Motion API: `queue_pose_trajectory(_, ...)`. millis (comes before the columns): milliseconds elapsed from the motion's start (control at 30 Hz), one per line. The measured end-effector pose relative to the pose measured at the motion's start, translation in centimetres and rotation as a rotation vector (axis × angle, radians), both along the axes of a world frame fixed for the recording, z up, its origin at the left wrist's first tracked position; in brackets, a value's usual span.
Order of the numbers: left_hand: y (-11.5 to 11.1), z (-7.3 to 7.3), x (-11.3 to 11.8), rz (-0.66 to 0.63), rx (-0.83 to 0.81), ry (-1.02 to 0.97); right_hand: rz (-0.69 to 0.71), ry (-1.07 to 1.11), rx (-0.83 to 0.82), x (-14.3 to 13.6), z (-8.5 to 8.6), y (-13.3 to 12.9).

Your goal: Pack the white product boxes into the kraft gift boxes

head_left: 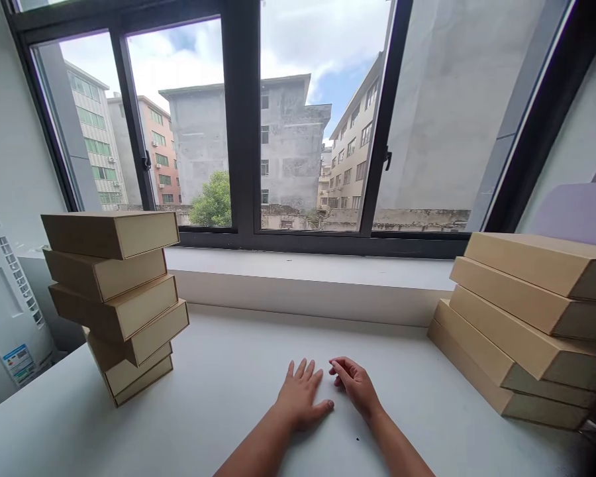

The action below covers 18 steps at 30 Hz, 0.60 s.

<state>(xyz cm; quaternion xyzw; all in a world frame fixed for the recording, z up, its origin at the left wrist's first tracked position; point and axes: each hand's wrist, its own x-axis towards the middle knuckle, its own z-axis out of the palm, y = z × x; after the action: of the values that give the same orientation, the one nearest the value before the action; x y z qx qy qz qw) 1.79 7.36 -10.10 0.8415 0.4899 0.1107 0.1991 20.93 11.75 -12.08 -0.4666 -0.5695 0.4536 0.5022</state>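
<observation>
My left hand (302, 396) lies flat on the white table (228, 411) with its fingers spread and nothing in it. Just to its right, my right hand (356, 384) is held with curled fingers, the thumb close against the index finger in a pinch. Whatever may be between those fingertips is too small to make out. A tiny dark speck (357, 438) lies on the tabletop below my right hand, near the wrist.
An uneven stack of cardboard boxes (149, 235) stands at the left, its layers turned at different angles. Another box stack (521, 331) rises at the right. Behind the table runs a white window sill (302, 268) under a dark-framed window (243, 132). A white appliance (10, 298) stands far left.
</observation>
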Motion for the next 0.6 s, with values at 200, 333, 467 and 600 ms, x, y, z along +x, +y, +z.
queue_pose_trajectory(200,-1.0,0.2,-0.1,0.034,0.006,0.020,-0.044,-0.002,0.002,0.3,0.0,-0.6)
queue_pose_trajectory(333,-1.0,0.3,0.0,0.055,0.008,0.029,-0.044,0.004,0.009,0.3,0.3,-1.1)
queue_pose_trajectory(467,-1.1,0.4,0.0,0.068,0.019,-0.007,-0.046,0.010,0.015,0.3,0.5,-1.2)
queue_pose_trajectory(600,-1.0,0.5,-0.2,0.090,-0.008,-0.060,-0.064,0.043,-0.004,0.5,0.5,-0.8)
